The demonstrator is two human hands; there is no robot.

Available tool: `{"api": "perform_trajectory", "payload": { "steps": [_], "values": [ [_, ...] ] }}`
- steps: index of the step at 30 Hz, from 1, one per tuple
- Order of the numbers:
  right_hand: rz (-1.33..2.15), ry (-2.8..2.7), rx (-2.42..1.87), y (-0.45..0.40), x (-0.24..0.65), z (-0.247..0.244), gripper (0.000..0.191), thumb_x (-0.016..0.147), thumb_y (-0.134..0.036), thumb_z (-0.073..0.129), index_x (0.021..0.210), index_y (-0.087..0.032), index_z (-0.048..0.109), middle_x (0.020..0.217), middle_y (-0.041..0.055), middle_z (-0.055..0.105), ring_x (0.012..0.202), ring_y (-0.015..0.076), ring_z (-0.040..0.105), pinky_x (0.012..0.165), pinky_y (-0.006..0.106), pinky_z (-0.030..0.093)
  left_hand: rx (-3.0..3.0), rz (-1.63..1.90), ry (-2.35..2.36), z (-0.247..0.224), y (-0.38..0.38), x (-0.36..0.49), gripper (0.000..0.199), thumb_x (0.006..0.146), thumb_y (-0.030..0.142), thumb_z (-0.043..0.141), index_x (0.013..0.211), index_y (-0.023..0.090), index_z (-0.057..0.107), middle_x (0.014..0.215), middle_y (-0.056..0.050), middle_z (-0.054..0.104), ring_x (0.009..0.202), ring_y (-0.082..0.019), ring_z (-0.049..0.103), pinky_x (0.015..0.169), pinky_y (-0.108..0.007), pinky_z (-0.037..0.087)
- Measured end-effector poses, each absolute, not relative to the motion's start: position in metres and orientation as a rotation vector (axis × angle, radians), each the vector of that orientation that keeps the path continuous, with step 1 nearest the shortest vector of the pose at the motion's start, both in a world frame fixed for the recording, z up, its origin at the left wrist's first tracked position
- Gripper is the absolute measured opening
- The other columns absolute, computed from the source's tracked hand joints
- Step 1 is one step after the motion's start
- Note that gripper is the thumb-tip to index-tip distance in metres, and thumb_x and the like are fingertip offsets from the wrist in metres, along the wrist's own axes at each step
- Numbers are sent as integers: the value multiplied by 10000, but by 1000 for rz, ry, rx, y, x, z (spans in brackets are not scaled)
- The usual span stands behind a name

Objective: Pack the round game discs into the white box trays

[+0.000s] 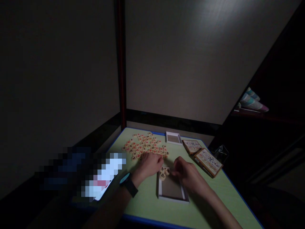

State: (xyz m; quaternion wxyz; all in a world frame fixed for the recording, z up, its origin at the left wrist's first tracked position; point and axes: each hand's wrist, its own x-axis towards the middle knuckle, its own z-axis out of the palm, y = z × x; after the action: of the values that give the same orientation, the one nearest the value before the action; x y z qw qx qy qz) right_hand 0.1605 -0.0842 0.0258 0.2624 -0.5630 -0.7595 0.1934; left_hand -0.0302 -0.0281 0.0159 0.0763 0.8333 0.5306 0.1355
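Many round wooden pieces [143, 144] with red or black characters lie spread over the back left of the green table. My left hand [151, 163], with a dark watch on its wrist, rests at the near edge of these pieces; its fingers are curled and their tips are hidden. In front of me an open tray [172, 199] holds a few black-marked pieces [162, 176] in its far left corner. My right hand [182, 168] is over the tray's far right side, fingers bent together; whatever they may hold is too dark to make out.
A second open tray [173, 138] stands at the table's back edge. Two printed box lids [209, 161] lie at the right. A bright, pixelated screen [105, 178] is at the left edge. The green table [143, 203] has a blue rim, with walls behind it.
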Motion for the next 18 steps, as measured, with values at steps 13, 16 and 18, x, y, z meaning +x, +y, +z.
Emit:
{"api": "perform_trajectory", "payload": {
  "steps": [13, 16, 18],
  "values": [
    [228, -2288, -1588, 17, 176, 21, 293, 714, -2, 495, 865, -155, 694, 832, 60, 744, 755, 170, 651, 678, 224, 416, 2611, 349, 1573, 9, -32, -29, 415, 965, 337, 350, 904, 223, 744, 874, -99, 753, 804, -251, 698, 776, -368, 501],
    [186, -2358, -1604, 28, 170, 27, 338, 715, 13, 493, 897, -157, 723, 891, 73, 753, 791, 172, 656, 686, 216, 411, 2629, 329, 1553, 9, -32, -27, 405, 955, 321, 361, 886, 221, 748, 877, -101, 755, 816, -258, 700, 771, -371, 504],
    [207, -2390, -1601, 33, 168, 31, 317, 724, -5, 519, 898, -158, 736, 884, 72, 755, 776, 169, 657, 671, 212, 409, 2631, 320, 1546, 10, -33, -27, 392, 948, 307, 373, 880, 215, 748, 877, -100, 756, 824, -255, 701, 785, -372, 504]
  ]
}}
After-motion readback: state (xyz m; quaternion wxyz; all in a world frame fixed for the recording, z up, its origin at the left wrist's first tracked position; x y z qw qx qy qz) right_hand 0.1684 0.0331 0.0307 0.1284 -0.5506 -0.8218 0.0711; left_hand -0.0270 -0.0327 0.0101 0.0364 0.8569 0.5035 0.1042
